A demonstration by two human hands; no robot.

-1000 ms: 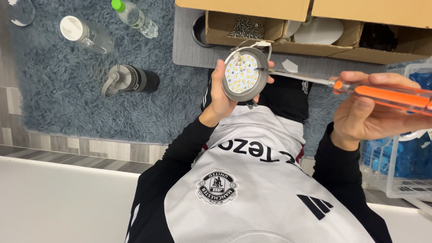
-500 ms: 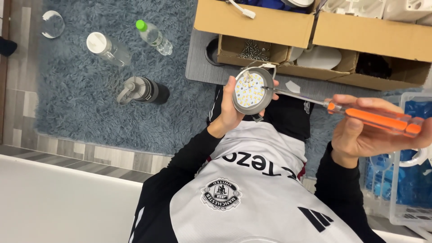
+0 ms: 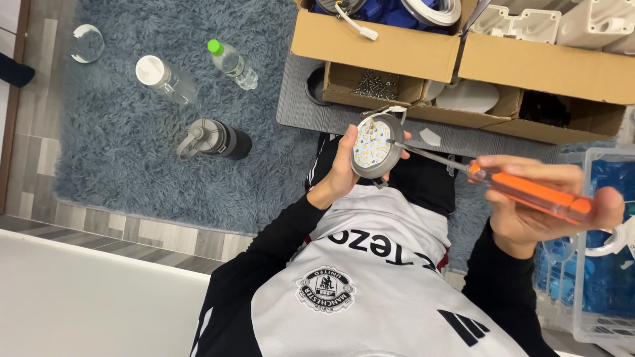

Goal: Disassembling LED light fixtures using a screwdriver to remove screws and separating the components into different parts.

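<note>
We sit over a shaggy blue-grey rug [image 3: 132, 145] on wood flooring. Our left hand [image 3: 340, 168] grips the round LED lamp [image 3: 376, 147]; our right hand [image 3: 529, 211] clasps the orange screwdriver [image 3: 522, 192], tip on the lamp. Cardboard boxes [image 3: 397, 49] lie ahead.

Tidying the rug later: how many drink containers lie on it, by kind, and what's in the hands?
Clear plastic bottles: 2
Grey flask with handle: 1
Clear lidded cup: 1
Round LED lamp in left hand: 1
Orange-handled screwdriver in right hand: 1
Total: 6
</note>
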